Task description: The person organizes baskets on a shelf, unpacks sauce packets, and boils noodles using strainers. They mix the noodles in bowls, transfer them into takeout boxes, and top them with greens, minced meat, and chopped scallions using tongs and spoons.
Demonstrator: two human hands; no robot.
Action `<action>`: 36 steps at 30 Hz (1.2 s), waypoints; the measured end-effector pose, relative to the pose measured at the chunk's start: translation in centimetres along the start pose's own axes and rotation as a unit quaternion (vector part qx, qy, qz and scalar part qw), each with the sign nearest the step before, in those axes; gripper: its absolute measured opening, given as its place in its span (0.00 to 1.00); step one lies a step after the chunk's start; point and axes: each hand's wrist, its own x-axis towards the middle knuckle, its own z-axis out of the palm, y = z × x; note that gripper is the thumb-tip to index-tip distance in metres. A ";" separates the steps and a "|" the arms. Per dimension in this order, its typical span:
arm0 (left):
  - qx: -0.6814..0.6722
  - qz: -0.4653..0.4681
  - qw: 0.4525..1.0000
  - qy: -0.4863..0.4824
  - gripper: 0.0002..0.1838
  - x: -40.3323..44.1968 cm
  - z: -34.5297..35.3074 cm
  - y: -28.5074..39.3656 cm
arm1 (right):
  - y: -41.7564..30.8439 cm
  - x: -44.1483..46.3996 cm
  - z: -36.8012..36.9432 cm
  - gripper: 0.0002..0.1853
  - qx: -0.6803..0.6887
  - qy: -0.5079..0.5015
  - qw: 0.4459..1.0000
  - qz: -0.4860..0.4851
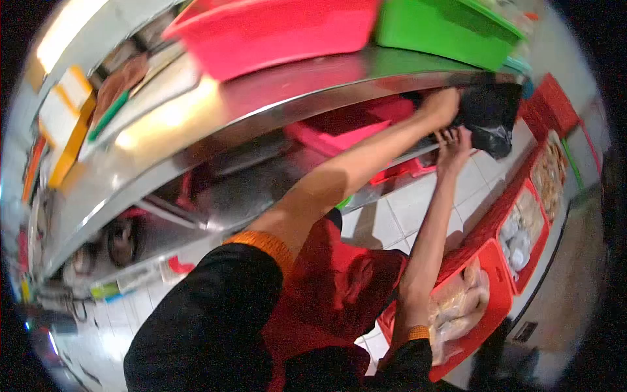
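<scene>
A black plastic bag [486, 117] hangs below the counter's edge at the upper right. My left hand [443, 106] reaches to the bag's left side, and its fingers are hidden there. Just below it, my right hand [455, 144] has its fingers curled on the lower left edge of the bag. The two hands are close together. Behind my left forearm, a pink-red container [339, 134] sits under the counter.
The steel counter [261, 104] holds a red tub [274, 32], a green tub [447, 29] and, at left, a green-handled tool [108, 116]. Red crates [503, 304] with bagged items stand at right. White floor tiles [392, 212] show between.
</scene>
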 end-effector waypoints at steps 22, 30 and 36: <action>-0.171 0.109 0.961 0.189 0.11 -28.3 -4.8 8.0 | -1.8 -0.4 -5.8 0.17 -0.407 0.027 0.911 -0.065; -0.458 -0.187 0.867 0.065 0.08 -41.6 -13.7 7.1 | -0.7 14.2 -0.5 0.14 -0.654 -0.046 0.715 -0.242; -0.457 -0.198 0.867 0.036 0.06 -47.8 -16.0 1.0 | 1.1 14.4 -1.8 0.21 -0.561 -0.264 0.784 0.022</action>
